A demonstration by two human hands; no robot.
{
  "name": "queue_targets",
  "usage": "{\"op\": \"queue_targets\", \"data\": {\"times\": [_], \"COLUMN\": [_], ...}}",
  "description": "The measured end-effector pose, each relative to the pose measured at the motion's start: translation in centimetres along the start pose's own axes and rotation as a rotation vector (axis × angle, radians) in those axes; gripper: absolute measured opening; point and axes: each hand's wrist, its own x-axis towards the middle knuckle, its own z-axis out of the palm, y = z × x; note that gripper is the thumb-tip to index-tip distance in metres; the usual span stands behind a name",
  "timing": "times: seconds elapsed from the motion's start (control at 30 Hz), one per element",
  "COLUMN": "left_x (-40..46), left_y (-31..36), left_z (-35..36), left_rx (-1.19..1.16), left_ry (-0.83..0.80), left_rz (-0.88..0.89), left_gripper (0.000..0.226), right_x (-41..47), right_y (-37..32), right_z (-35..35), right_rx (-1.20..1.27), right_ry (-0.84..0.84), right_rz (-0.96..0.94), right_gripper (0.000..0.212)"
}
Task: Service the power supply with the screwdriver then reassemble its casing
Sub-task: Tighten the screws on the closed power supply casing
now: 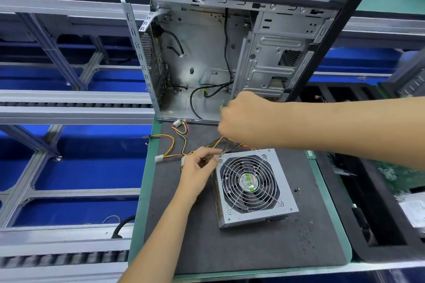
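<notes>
A grey metal power supply [255, 187] with a round wire fan grille lies fan-up on the dark foam mat [230, 250] covering the desk, lower centre of the frame. The right hand [241, 117], fingers curled, grips a thin-shafted screwdriver [224, 150] whose tip meets the unit's upper-left corner screw. The left hand [199, 171] pinches that same corner with bent fingers. Behind, at upper centre, stands an open silver computer case [230, 41]. Two small black screws [297, 190] lie right of the unit.

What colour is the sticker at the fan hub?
Green and white with some red, on the fan hub sticker, head view.
</notes>
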Motion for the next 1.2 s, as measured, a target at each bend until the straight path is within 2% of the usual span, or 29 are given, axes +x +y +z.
{"op": "queue_targets", "data": {"times": [0.1, 0.23, 0.27, 0.37, 0.5, 0.67, 0.87, 0.97, 1.07, 1.2], "left_x": [-0.1, -0.1, -0.1, -0.1, 0.1, 0.1, 0.2, 0.2, 0.2, 0.2], "left_y": [0.0, 0.1, 0.0, -0.1, -0.1, -0.1, -0.3, -0.3, -0.3, -0.3], "left_z": [0.1, 0.1, 0.1, -0.1, -0.3, -0.2, -0.3, -0.3, -0.4, -0.4], "left_rx": [-0.005, -0.017, -0.014, -0.016, -0.035, -0.026, -0.041, -0.057, -0.036, -0.024], "left_ry": [0.000, 0.009, 0.006, -0.006, -0.031, -0.027, -0.027, -0.030, -0.038, -0.028], "left_rz": [0.002, 0.004, 0.002, 0.003, 0.002, 0.008, 0.007, 0.008, 0.012, 0.007], "left_gripper": [0.027, 0.029, 0.028, 0.024, 0.022, 0.020, 0.023, 0.030, 0.027, 0.024], "right_x": [-0.1, 0.2, 0.1, -0.1, -0.5, -0.6, 0.2, 0.4, 0.5, 0.7], "right_y": [-0.3, -0.8, -0.7, -0.6, -1.1, -1.1, -0.4, 0.2, 0.5, 1.1], "right_z": [0.1, 0.5, 0.6, 1.2, 1.8, 0.9, 0.7, 0.6, 0.7, 0.9], "right_rx": [-0.014, 0.060, 0.057, 0.038, 0.042, -0.014, -0.088, -0.123, -0.112, -0.057], "right_ry": [0.002, -0.066, -0.070, -0.032, -0.051, 0.053, 0.195, 0.188, 0.156, 0.043], "right_rz": [-0.012, -0.012, -0.010, -0.015, 0.012, 0.007, -0.137, -0.145, -0.121, -0.085], "right_gripper": [0.028, 0.009, 0.009, 0.025, 0.016, 0.015, 0.013, 0.019, 0.024, 0.020]}}
